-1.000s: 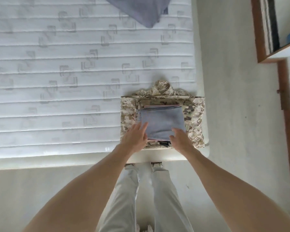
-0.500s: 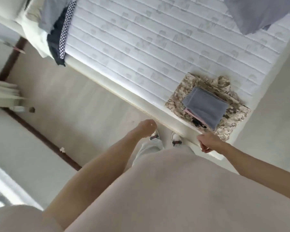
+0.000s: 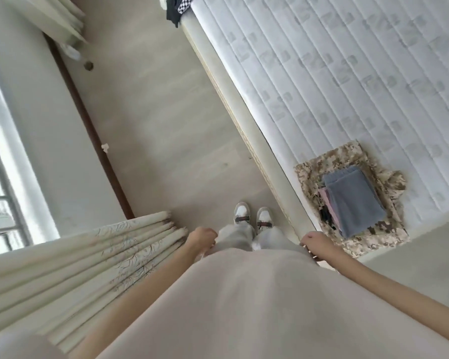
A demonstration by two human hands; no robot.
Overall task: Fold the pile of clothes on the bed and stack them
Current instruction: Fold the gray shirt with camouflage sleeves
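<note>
The mattress (image 3: 347, 73) is white quilted cloth, matt, stitched in ribbed bands with a woven pattern. The camouflage garment (image 3: 314, 174) looks a coarse matt fabric; the grey folded piece (image 3: 355, 203) on it seems softer, perhaps knit. The floor (image 3: 166, 125) is smooth, pale and faintly sheened. The curtain (image 3: 75, 257) is pleated cream cloth.

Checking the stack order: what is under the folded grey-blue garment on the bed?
Under the grey-blue garment a pink edge and something dark peek out, all on the folded camouflage garment. The rest of those layers is covered.
</note>
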